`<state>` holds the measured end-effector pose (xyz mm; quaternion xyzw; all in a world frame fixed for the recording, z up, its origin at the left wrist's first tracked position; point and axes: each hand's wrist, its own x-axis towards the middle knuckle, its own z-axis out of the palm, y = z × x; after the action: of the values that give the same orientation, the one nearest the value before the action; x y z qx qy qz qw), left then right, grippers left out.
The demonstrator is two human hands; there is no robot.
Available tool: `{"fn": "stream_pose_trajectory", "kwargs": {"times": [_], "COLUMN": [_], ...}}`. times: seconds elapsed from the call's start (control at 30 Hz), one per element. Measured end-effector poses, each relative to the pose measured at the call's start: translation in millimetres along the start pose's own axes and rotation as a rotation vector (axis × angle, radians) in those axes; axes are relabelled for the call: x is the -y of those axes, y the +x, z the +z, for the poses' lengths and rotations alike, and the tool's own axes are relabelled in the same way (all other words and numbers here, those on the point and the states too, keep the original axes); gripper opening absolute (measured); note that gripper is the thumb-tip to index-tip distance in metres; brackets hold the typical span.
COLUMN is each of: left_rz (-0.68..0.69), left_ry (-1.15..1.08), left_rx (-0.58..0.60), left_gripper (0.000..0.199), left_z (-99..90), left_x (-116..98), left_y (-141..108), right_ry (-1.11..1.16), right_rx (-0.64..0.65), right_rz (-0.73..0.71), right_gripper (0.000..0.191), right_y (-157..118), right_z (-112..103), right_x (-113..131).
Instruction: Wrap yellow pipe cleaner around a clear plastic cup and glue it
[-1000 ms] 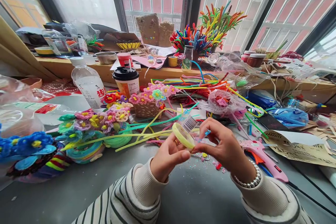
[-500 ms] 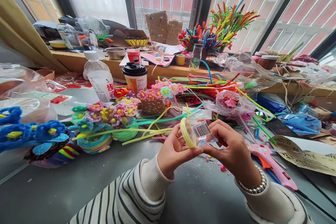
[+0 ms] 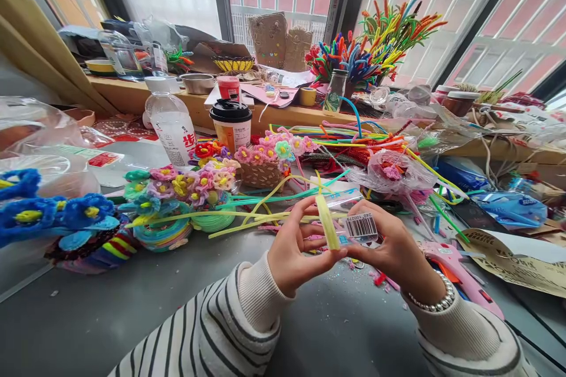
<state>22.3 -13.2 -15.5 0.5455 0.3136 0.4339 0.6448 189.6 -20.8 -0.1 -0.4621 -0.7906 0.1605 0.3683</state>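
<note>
My left hand (image 3: 294, 247) grips a clear plastic cup-like piece whose left end is wrapped with a yellow fuzzy band (image 3: 327, 222); its thumb presses the band's lower edge. On the right, my right hand (image 3: 389, 247) pinches the same clear plastic piece (image 3: 347, 206), close to a white barcode label (image 3: 361, 226). Both hands hold it above the grey table. Behind them lie long pale yellow pipe cleaners (image 3: 247, 224) and green ones (image 3: 283, 197).
A pink glue gun (image 3: 471, 288) lies at the right. Flower-decorated baskets (image 3: 260, 172), a white-capped bottle (image 3: 170, 123) and a lidded drink cup (image 3: 231, 126) stand behind. Blue flowers (image 3: 57, 218) are at left. Brown printed paper (image 3: 508, 262) lies at far right.
The clear piece has turned in my hands, so the yellow band now shows nearly edge-on. The barcode label has shifted right. The view has moved slightly.
</note>
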Motion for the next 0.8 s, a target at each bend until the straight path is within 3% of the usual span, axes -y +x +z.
{"fn": "stream_pose_trajectory", "kwargs": {"times": [0.13, 0.3, 0.43, 0.63, 0.8], "left_rz": [0.011, 0.093, 0.097, 0.093, 0.056], "left_ry": [0.120, 0.268, 0.276, 0.299, 0.371], "left_rx": [-0.024, -0.041, -0.051, -0.060, -0.058], "left_gripper": [0.073, 0.066, 0.067, 0.066, 0.067], "left_z": [0.6, -1.3, -2.6, -1.7, -0.9], "left_x": [-0.8, 5.6, 9.8, 8.0, 7.5], "left_y": [-0.2, -0.4, 1.0, 1.7, 1.8], "right_ry": [0.042, 0.076, 0.223, 0.690, 0.837], "right_rx": [0.083, 0.280, 0.234, 0.263, 0.306], "right_rz": [0.027, 0.152, 0.272, 0.430, 0.469], "right_gripper": [0.029, 0.036, 0.040, 0.029, 0.027], "right_y": [1.7, 1.2, -0.6, -1.0, -0.2], "right_z": [-3.2, -22.8, -34.9, -19.2, -10.5], "right_x": [-1.4, -2.7, -2.3, 6.6, 7.9]}}
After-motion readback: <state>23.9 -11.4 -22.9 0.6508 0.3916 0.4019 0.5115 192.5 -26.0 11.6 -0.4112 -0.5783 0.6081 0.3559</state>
